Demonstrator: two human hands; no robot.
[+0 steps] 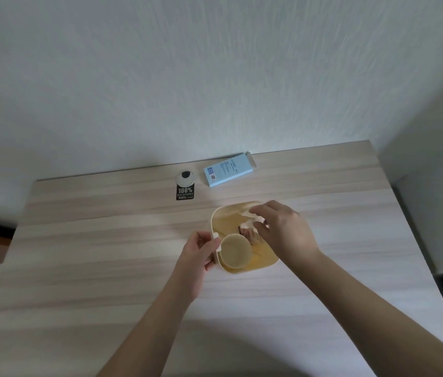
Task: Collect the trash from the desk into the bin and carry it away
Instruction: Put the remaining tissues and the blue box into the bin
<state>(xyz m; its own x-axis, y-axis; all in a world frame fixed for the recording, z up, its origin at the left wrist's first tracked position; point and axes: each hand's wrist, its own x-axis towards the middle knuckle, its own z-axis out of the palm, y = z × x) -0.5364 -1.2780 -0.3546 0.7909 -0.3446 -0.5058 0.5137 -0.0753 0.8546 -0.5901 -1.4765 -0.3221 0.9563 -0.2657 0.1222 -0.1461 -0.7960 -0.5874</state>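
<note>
A small cream bin (224, 213) stands on the wooden desk (106, 254), seen from above. Inside it lie a paper cup (235, 251), a brownish wrapper (247, 233) and white crumpled paper (253, 219). My left hand (200, 254) grips the bin's near-left rim by its handle tab. Over the bin's right side hovers my right hand (282, 229), its fingertips pinched on the white paper just inside the opening. A light blue box (228, 170) lies at the desk's back edge. A black tag reading 100% (185, 193) lies to its left.
A round white cable grommet (185, 177) sits in the desk by the wall, above the black tag. A white wall runs behind the desk. The desk ends on the right next to a grey cabinet (432, 213) and on the left at a drop to the floor.
</note>
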